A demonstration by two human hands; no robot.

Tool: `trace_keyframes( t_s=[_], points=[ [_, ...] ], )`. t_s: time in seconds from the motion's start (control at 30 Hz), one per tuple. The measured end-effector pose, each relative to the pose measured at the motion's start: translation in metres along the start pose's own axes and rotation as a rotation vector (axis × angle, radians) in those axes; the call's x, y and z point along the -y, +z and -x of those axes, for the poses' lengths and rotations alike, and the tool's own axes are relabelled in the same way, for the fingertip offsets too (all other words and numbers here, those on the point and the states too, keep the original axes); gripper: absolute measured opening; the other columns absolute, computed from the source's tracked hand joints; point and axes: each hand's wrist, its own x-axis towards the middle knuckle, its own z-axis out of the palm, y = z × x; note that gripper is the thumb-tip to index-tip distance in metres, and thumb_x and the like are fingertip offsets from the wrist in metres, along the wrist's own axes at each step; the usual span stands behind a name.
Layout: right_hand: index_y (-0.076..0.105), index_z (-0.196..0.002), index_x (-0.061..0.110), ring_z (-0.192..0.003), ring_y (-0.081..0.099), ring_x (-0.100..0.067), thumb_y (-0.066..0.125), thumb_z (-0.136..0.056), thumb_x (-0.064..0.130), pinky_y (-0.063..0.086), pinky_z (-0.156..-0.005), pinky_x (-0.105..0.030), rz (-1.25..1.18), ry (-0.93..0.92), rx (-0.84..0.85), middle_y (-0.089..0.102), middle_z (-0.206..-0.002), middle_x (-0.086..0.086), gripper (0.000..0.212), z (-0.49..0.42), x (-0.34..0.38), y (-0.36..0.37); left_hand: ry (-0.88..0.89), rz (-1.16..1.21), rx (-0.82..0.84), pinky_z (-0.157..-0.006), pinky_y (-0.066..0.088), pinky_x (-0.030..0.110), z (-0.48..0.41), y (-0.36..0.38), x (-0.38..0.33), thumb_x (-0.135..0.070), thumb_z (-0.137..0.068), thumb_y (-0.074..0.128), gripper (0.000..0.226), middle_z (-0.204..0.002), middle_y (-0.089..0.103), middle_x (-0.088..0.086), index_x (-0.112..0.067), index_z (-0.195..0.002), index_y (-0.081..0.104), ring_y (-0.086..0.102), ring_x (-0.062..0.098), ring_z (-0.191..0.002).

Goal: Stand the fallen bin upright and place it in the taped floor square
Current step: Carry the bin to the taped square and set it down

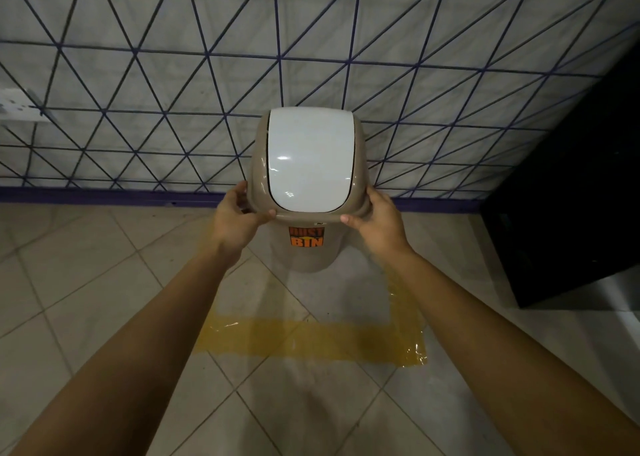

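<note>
Beneath me, the tiled floor [104, 282] carries a yellow taped square [311, 341]. The bin [311, 247] stands upright inside that square, near the wall-side edge. A black cabinet [571, 196] rests at right.

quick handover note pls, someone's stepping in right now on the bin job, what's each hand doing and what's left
Left hand: grip closed on the left side of the bin's lid rim.
Right hand: grip closed on the right side of that rim.
Bin: upright, white flap on top, "DUST BIN" label facing you, near the wall, within the yellow taped square.
Done: bin is stood up and brought to the square.
Left: cannot tell whether the base is on the floor; check that it sits inside the tape, then let go with both hands.
</note>
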Motion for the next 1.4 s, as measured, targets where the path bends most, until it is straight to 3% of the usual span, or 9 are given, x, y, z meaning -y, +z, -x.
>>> trace_keyframes(
  t_s=[0.13, 0.33, 0.43, 0.6, 1.1, 1.2, 1.4],
  points=[
    [0.038, -0.14, 0.016, -0.127, 0.043, -0.023, 0.074, -0.075, 0.016, 0.036, -0.109, -0.041, -0.012, 0.013, -0.004, 0.043, -0.139, -0.008, 0.074, 0.0, 0.002, 0.002, 0.003, -0.027, 0.02, -0.088, 0.044, 0.028, -0.002, -0.005, -0.003, -0.002, -0.073, 0.073, 0.08, -0.126, 0.052, 0.002, -0.016, -0.141, 0.034, 0.05, 0.017, -0.113],
    [0.041, -0.138, 0.015, -0.125, 0.044, -0.023, 0.075, -0.074, 0.017, 0.036, -0.109, -0.038, 0.022, -0.008, 0.016, 0.047, -0.136, -0.008, 0.072, -0.002, 0.002, -0.001, -0.001, -0.054, 0.013, -0.101, 0.043, 0.041, -0.001, -0.004, -0.004, -0.002, -0.076, 0.071, 0.079, -0.134, 0.051, 0.006, -0.017, -0.143, 0.032, 0.048, 0.022, -0.122],
    [0.036, -0.141, 0.016, -0.129, 0.039, -0.02, 0.076, -0.072, 0.015, 0.029, -0.108, -0.027, 0.041, -0.03, -0.004, 0.041, -0.14, -0.008, 0.079, -0.003, 0.004, -0.003, 0.069, -0.186, 0.021, -0.101, 0.044, 0.037, 0.001, -0.004, -0.007, -0.007, -0.077, 0.072, 0.077, -0.138, 0.049, 0.006, -0.017, -0.143, 0.033, 0.048, 0.019, -0.122],
    [0.029, -0.143, 0.016, -0.131, 0.038, -0.021, 0.08, -0.067, 0.015, 0.034, -0.11, -0.039, 0.0, -0.022, 0.009, 0.041, -0.142, -0.007, 0.091, -0.003, 0.01, 0.0, 0.156, -0.407, 0.01, -0.098, 0.047, 0.041, 0.002, -0.003, -0.01, -0.018, -0.079, 0.072, 0.069, -0.128, 0.058, 0.003, -0.02, -0.14, 0.041, 0.054, 0.02, -0.116],
    [0.029, -0.144, 0.016, -0.132, 0.038, -0.02, 0.079, -0.068, 0.012, 0.033, -0.111, -0.04, 0.005, -0.013, -0.011, 0.041, -0.144, -0.006, 0.091, -0.003, 0.007, -0.006, 0.22, -0.486, 0.021, -0.097, 0.047, 0.043, 0.005, 0.006, -0.008, -0.019, -0.081, 0.07, 0.062, -0.128, 0.057, 0.005, -0.018, -0.136, 0.043, 0.054, 0.022, -0.115],
    [0.024, -0.146, 0.016, -0.135, 0.034, -0.02, 0.079, -0.069, 0.013, 0.03, -0.113, -0.04, 0.039, -0.042, -0.021, 0.037, -0.146, -0.006, 0.094, -0.002, 0.008, -0.005, 0.296, -0.561, -0.04, -0.094, 0.048, 0.04, 0.008, 0.008, -0.01, -0.019, -0.079, 0.072, 0.068, -0.128, 0.054, 0.007, -0.017, -0.139, 0.039, 0.054, 0.022, -0.111],
    [0.014, -0.148, 0.017, -0.137, 0.027, -0.02, 0.081, -0.067, 0.013, 0.022, -0.109, -0.029, 0.107, -0.067, -0.063, 0.029, -0.15, -0.006, 0.105, -0.001, 0.012, 0.001, 0.419, -0.601, -0.102, -0.101, 0.044, 0.039, 0.018, 0.014, -0.009, -0.015, -0.076, 0.075, 0.088, -0.138, 0.043, 0.012, -0.012, -0.147, 0.023, 0.047, 0.024, -0.12]
  ],
)
